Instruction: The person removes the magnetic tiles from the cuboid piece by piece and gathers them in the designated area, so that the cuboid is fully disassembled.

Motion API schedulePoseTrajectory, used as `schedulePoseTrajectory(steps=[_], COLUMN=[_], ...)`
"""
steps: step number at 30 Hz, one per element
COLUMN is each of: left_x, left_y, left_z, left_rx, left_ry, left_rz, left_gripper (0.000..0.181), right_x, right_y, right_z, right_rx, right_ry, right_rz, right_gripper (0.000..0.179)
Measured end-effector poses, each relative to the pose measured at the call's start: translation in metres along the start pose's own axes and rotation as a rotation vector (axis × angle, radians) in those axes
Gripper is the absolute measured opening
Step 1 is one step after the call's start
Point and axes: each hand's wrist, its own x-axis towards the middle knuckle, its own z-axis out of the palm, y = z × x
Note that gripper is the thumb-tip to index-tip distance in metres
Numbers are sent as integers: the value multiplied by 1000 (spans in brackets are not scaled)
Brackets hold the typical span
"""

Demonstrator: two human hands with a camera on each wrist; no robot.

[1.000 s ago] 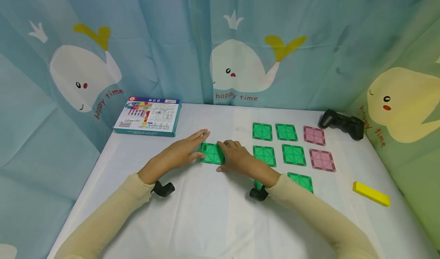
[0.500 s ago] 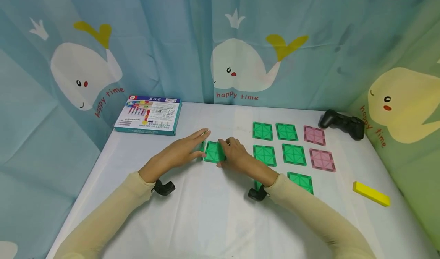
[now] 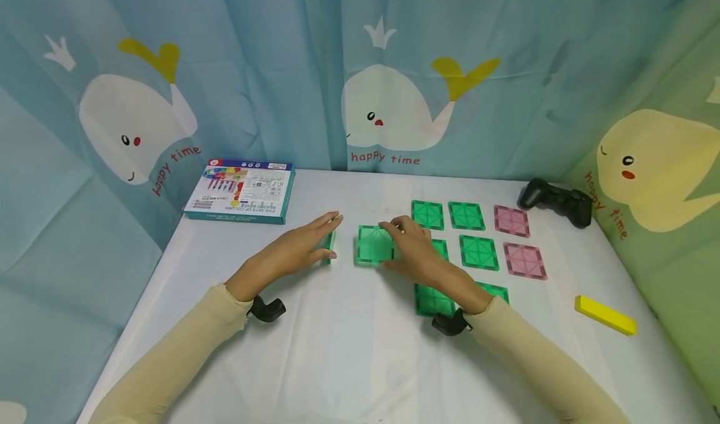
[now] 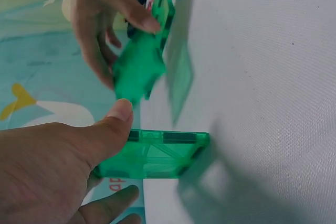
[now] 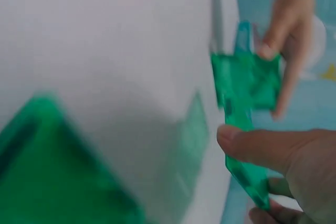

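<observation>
My left hand pinches a green square magnetic tile that stands on edge. In the head view only a thin strip of that tile shows past the fingers. To its right, my right hand grips a second green magnetic tile by its right side, thumb at the near corner and fingers at the far one. This second tile is apart from the first and held off the table, with its shadow showing in both wrist views. Several green tiles lie flat beside and partly behind the right hand.
Two pink tiles lie flat to the right of the green ones. A black game controller sits at the back right, a yellow block at the right. At the back left is a flat box. A whale-print curtain hangs behind the table.
My right hand has moved right and drawn its green tile away from the left hand, opening a gap between the two tiles. My left hand has stayed in place.
</observation>
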Motion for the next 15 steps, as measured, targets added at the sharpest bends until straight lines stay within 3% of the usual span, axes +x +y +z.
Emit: schedulePoseTrajectory(steps=[4,8,15], left_x=[-1,-3,-3], left_y=[1,1,2], left_z=[1,1,1], left_rx=[-1,-4,-1], left_ry=[1,-6,0], left_rz=[-6,-17,-12], left_gripper=[82,82,82], right_x=[-29,-65,-132], right_y=[26,50,93], right_z=[-26,-51,-89], right_rx=[75,133,124], right_ry=[-40,-98,-139], right_rz=[25,113,249], right_gripper=[80,81,87])
